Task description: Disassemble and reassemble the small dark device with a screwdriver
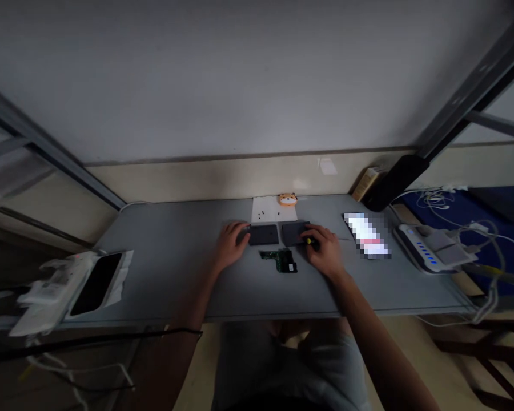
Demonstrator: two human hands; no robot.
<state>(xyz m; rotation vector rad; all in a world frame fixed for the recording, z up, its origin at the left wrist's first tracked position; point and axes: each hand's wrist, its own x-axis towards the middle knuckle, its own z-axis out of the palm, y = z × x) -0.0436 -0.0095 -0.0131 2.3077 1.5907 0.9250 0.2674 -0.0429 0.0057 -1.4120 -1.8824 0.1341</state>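
Two dark, flat rectangular case pieces lie side by side on the grey desk. The left case piece [264, 234] has its left edge between the thumb and fingers of my left hand [232, 245], which is closed on it. My right hand [325, 250] is curled round a screwdriver [309, 241]; its yellow-ended dark handle shows at the fingers, and a thin shaft seems to stick out to the right. Those fingers also rest at the right case piece [292, 233]. Just below both pieces lies a green circuit board [279, 260] with a black part.
Behind the case pieces, small dark screws [260, 215] lie on white paper [265, 205] beside an orange animal-faced item [288, 199]. A lit phone [367, 235] and power strip [428, 248] are at right. A dark-screened phone [96, 283] lies at left.
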